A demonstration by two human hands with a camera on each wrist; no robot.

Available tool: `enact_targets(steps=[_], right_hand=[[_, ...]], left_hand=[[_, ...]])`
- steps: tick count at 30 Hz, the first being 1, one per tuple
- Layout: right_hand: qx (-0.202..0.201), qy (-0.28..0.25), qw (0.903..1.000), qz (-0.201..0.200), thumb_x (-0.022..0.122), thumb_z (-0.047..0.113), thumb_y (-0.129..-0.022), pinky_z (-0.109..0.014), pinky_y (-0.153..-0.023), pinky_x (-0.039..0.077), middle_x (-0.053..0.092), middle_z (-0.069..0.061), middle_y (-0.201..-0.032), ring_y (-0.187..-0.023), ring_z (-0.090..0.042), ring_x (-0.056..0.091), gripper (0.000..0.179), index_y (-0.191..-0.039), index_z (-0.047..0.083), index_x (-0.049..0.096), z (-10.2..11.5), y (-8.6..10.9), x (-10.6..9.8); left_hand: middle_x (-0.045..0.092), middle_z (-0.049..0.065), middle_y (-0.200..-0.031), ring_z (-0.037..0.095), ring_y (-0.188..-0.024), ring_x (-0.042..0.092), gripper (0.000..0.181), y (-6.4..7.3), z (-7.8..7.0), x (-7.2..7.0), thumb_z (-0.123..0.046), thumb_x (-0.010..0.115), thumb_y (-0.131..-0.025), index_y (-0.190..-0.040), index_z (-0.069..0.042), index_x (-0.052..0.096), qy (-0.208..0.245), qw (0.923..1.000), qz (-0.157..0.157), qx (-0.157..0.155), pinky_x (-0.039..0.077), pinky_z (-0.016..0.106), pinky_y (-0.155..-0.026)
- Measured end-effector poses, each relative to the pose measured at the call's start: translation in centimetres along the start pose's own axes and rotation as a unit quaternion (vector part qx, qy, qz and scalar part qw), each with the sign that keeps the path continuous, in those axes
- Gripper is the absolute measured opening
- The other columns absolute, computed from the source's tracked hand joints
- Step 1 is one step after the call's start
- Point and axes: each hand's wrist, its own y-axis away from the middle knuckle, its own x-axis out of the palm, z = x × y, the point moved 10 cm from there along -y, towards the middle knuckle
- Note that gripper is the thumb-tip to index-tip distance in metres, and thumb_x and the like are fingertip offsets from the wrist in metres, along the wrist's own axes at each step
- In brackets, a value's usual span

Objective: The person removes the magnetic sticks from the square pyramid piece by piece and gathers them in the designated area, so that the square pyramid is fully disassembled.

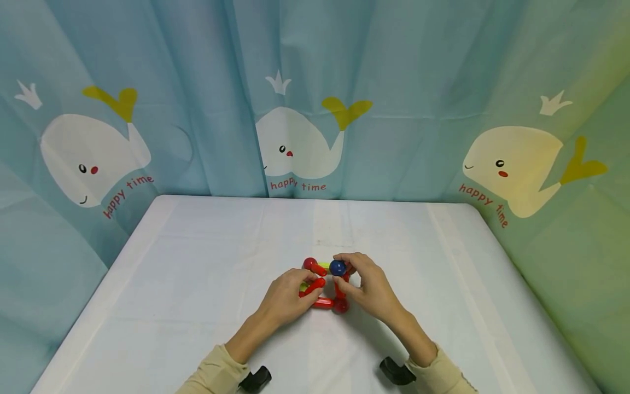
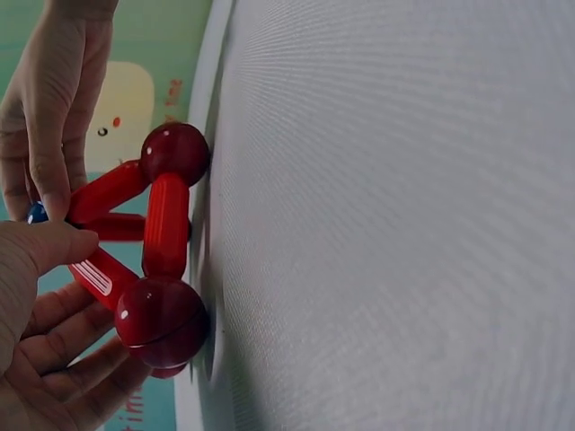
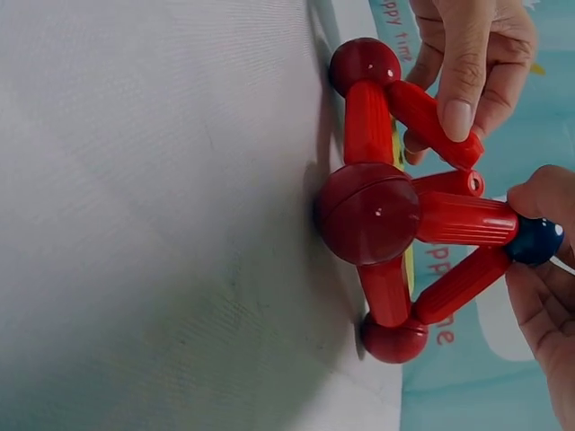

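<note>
A frame of red balls and rods (image 1: 323, 302) stands on the table, with a yellow-green rod (image 1: 323, 265) along its far side. My left hand (image 1: 287, 298) pinches a slanting red rod (image 3: 433, 123) between thumb and fingers; its lower end meets a red ball (image 3: 364, 67). At the frame's right, my right hand (image 1: 368, 284) holds a blue ball (image 3: 535, 241) between thumb and fingers. Two red rods rise to that ball, one from the near red ball (image 3: 370, 214), the other from a farther red ball (image 3: 393, 338). Another red rod (image 3: 454, 183) shows its free end beside it.
The white-covered table (image 1: 197, 246) reaches back to a blue-green curtain (image 1: 403, 82) printed with whales. Black wrist-worn devices show by both sleeves, one at the left (image 1: 256, 379) and one at the right (image 1: 396, 372).
</note>
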Motion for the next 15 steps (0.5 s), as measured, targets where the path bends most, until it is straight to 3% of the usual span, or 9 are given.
enact_targets(steps=[8, 12, 15], right_hand=[[0.013, -0.018, 0.9995, -0.023, 0.082, 0.002, -0.083, -0.033, -0.066, 0.053, 0.068, -0.002, -0.100, -0.084, -0.021, 0.065, 0.042, -0.122, 0.002, 0.066, -0.4, 0.2, -0.3], [0.035, -0.063, 0.9969, -0.032, 0.081, 0.001, -0.084, -0.039, -0.074, 0.058, 0.070, -0.003, -0.102, -0.084, -0.017, 0.066, 0.040, -0.120, 0.001, 0.065, -1.1, 0.4, -0.4], [0.070, -0.113, 0.9908, -0.027, 0.080, 0.002, -0.086, -0.035, -0.080, 0.059, 0.071, -0.004, -0.104, -0.087, -0.015, 0.066, 0.038, -0.120, 0.001, 0.064, -1.9, 0.6, -0.3]], left_hand=[[0.075, 0.005, -0.101, 0.019, -0.093, 0.068, 0.021, 0.0, 0.0, 0.0, -0.018, 0.078, -0.090, -0.107, -0.006, 0.075, 0.001, 1.0000, 0.003, -0.009, 0.058, 0.036, -0.082], [0.075, 0.005, -0.099, 0.019, -0.091, 0.068, 0.021, 0.0, 0.1, -0.1, -0.018, 0.079, -0.090, -0.106, -0.006, 0.075, -0.001, 0.9999, -0.001, -0.011, 0.058, 0.035, -0.080], [0.075, 0.005, -0.100, 0.019, -0.092, 0.068, 0.021, 0.0, 0.2, -0.1, -0.017, 0.079, -0.089, -0.107, -0.006, 0.075, -0.003, 0.9999, -0.002, -0.014, 0.058, 0.035, -0.081]])
